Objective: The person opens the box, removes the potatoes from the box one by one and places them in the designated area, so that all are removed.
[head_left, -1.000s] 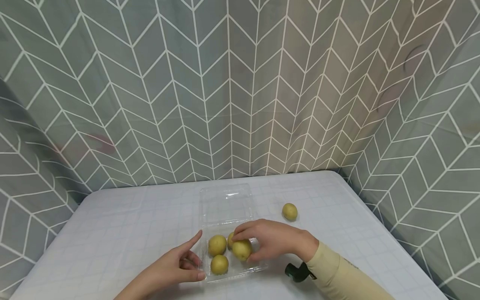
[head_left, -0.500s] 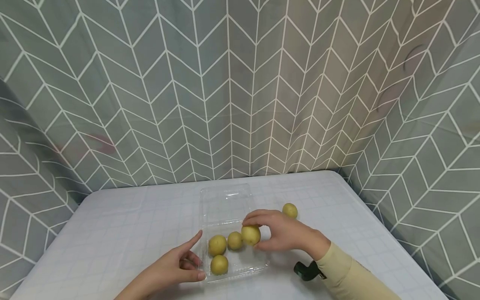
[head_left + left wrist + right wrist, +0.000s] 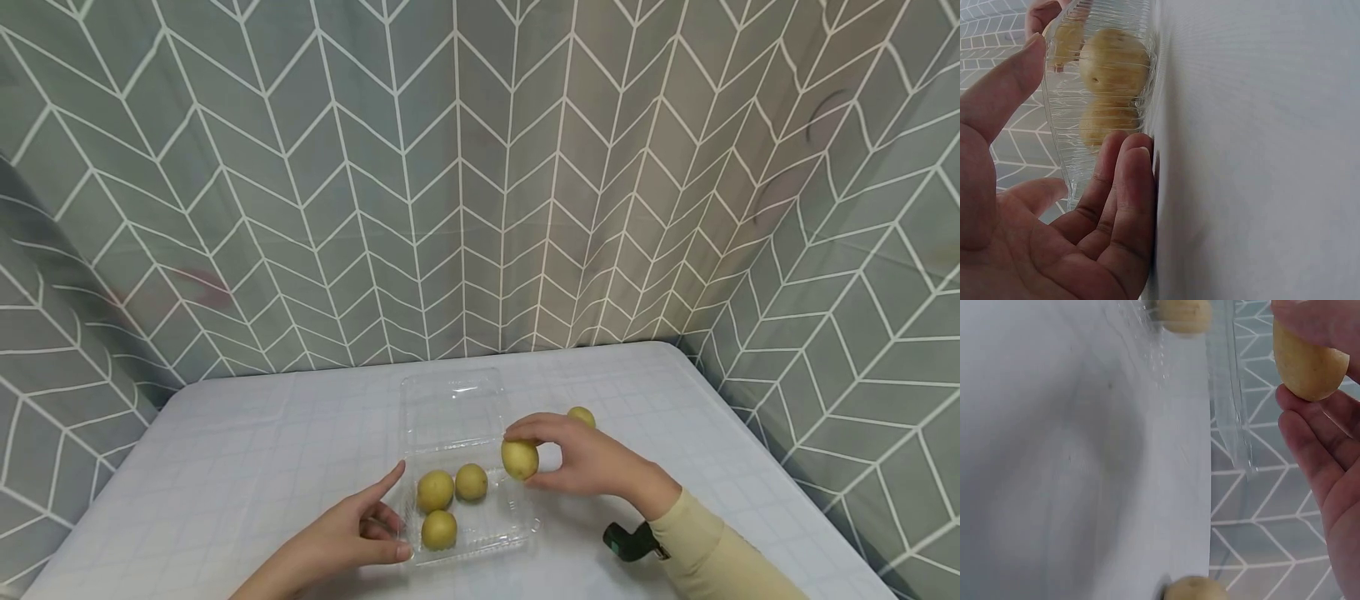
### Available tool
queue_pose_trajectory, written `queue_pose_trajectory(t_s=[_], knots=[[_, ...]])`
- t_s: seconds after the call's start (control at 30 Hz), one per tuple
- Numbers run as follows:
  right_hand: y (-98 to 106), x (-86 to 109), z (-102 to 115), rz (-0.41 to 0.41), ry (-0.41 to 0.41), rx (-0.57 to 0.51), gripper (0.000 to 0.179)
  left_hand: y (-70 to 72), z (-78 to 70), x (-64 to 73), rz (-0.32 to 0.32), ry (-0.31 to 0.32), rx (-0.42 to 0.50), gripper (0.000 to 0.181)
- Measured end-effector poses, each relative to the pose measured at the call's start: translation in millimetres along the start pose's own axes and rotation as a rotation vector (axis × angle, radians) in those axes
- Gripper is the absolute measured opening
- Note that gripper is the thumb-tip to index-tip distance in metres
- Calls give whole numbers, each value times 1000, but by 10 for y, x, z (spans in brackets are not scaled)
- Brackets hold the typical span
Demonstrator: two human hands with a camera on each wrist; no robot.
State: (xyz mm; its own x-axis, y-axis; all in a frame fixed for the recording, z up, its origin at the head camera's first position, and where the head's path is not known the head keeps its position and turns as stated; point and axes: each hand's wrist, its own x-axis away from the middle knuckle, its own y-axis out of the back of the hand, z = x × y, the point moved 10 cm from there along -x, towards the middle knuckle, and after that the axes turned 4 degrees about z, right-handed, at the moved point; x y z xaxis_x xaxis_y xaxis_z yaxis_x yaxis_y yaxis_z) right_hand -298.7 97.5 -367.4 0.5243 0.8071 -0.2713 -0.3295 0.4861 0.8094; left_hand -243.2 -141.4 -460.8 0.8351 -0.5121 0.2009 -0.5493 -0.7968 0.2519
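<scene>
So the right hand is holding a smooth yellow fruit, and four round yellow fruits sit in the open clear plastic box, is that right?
Not quite: the head view shows three round yellow fruits in the open clear plastic box, not four. The right hand is indeed holding a smooth yellow fruit.

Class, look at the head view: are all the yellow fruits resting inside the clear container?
No, the right hand holds one yellow fruit, and a second yellow fruit lies on the white table beyond that hand.
</scene>
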Motion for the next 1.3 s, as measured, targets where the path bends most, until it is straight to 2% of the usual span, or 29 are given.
queue_pose_trajectory(t_s=[0.23,0.57,0.83,1.3], knots=[[153,112,-60,-59,-12,44,56,2,1,1,-7,9,-11,101],[268,244,-328,-88,-143,-87,57,19,5,-2,-9,11,-18,102],[308,322,-437,-123,-128,-151,59,2,-4,-2,-3,8,-27,101],[477,482,-577,-157,-171,-136,58,6,-11,8,-8,1,-32,101]])
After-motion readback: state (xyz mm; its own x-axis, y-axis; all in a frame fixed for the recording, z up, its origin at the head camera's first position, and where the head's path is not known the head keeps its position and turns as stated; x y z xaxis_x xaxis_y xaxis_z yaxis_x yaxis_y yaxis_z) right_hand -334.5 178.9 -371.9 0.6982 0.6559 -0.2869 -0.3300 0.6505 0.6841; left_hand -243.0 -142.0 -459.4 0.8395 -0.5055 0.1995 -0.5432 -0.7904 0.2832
